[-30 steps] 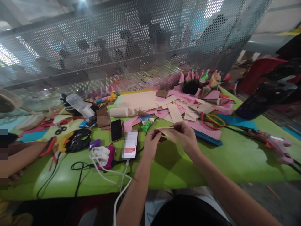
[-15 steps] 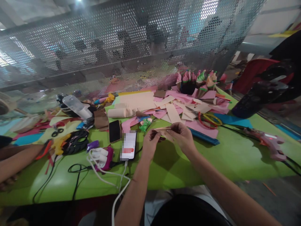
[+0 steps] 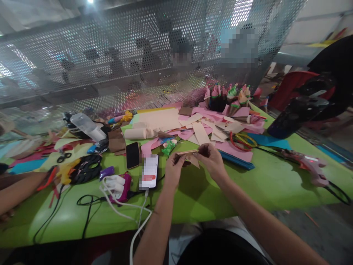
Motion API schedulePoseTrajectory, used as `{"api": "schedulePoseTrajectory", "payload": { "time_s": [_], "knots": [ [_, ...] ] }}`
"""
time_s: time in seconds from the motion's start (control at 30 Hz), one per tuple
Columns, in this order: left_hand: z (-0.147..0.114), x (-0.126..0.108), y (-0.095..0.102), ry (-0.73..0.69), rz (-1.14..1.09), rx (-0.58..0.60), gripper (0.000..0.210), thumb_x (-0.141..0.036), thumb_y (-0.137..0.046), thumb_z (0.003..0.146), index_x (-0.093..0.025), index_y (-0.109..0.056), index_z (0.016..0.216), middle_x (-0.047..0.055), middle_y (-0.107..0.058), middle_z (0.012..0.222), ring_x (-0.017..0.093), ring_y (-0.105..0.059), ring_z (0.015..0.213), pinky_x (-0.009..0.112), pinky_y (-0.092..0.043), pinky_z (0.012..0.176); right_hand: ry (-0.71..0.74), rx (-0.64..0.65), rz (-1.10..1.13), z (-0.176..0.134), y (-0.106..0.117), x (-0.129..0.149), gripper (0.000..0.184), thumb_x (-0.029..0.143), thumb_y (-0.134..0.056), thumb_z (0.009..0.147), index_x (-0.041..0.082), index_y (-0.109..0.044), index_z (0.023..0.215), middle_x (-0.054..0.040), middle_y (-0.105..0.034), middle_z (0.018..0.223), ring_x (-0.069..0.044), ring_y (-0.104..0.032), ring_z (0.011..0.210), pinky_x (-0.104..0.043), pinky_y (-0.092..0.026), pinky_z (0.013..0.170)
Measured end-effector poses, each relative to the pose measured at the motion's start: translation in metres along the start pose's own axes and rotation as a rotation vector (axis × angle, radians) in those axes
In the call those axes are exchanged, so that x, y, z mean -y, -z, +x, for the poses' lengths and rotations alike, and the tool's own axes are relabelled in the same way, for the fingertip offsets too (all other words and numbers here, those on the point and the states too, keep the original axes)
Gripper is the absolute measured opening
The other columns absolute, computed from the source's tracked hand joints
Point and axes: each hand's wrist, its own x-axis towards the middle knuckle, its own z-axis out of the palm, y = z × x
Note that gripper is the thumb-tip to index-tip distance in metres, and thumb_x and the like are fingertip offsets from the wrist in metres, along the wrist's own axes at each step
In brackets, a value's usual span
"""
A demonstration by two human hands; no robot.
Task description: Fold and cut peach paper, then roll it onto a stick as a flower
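Above the green tabletop [image 3: 209, 198], my left hand [image 3: 173, 166] and my right hand [image 3: 211, 161] both pinch a small piece of cream paper [image 3: 195, 161]. It looks folded or rolled along its top edge, and one pointed corner hangs down between the hands. My fingers cover its two ends. Just beyond my left hand lies a small bright green object [image 3: 168, 147] that I cannot name. A blue flat case [image 3: 237, 160] rests past my right hand. Cream strips [image 3: 200, 133] and pink paper [image 3: 235, 151] are scattered farther back.
Left of my hands are a lit phone [image 3: 150, 173], a dark phone [image 3: 132, 155] and a magenta power strip [image 3: 127, 187] with cables. Scissors [image 3: 244, 142], a pink glue gun [image 3: 314, 169] and a dark tumbler [image 3: 292, 117] stand right. Another person's arm [image 3: 22, 189] reaches in from the left.
The cream paper has turned slightly, so its pointed corner now shows below my fingers. Both hands keep their pinch. The whole view has shifted a little.
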Motion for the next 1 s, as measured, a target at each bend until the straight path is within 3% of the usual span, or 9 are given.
{"api": "schedulePoseTrajectory", "payload": {
  "time_s": [0.17, 0.37, 0.6, 1.0],
  "knots": [
    [-0.0005, -0.0007, -0.0005, 0.004, -0.015, 0.001, 0.035, -0.045, -0.08, 0.067, -0.016, -0.068, 0.082, 0.003, -0.07, 0.077, 0.015, -0.068, 0.068, 0.026, -0.055, 0.063, -0.089, 0.109, 0.054, -0.0022, -0.0006, 0.003, 0.034, 0.045, -0.08, 0.063, 0.02, -0.069, 0.083, -0.0034, -0.069, 0.077, -0.018, -0.061, 0.071, -0.03, -0.048, 0.065],
    [0.0003, 0.0035, 0.0012, 0.012, 0.005, 0.005, 0.032, -0.043, -0.079, 0.069, -0.017, -0.068, 0.081, 0.002, -0.069, 0.074, 0.014, -0.064, 0.064, 0.025, -0.052, 0.061, -0.099, 0.092, 0.025, -0.0024, -0.0001, 0.0029, 0.037, 0.051, -0.081, 0.061, 0.019, -0.07, 0.075, -0.0026, -0.068, 0.071, -0.018, -0.058, 0.066, -0.03, -0.045, 0.063],
    [-0.0004, 0.0, 0.0005, -0.01, 0.002, -0.02, 0.036, -0.041, -0.084, 0.063, -0.019, -0.07, 0.087, 0.0, -0.067, 0.074, 0.013, -0.061, 0.067, 0.025, -0.051, 0.063, -0.073, 0.114, -0.041, -0.0031, 0.0013, 0.0059, 0.035, 0.051, -0.079, 0.063, 0.019, -0.069, 0.074, -0.002, -0.066, 0.068, -0.017, -0.056, 0.064, -0.029, -0.044, 0.059],
    [-0.0025, -0.005, -0.002, 0.013, -0.024, -0.073, 0.032, -0.041, -0.084, 0.061, -0.017, -0.069, 0.075, -0.002, -0.063, 0.065, 0.01, -0.057, 0.061, 0.023, -0.049, 0.062, -0.044, 0.173, -0.045, -0.005, 0.0021, 0.0071, 0.031, 0.047, -0.078, 0.066, 0.019, -0.072, 0.079, -0.0045, -0.072, 0.076, -0.019, -0.061, 0.069, -0.03, -0.048, 0.063]
  ]
}}
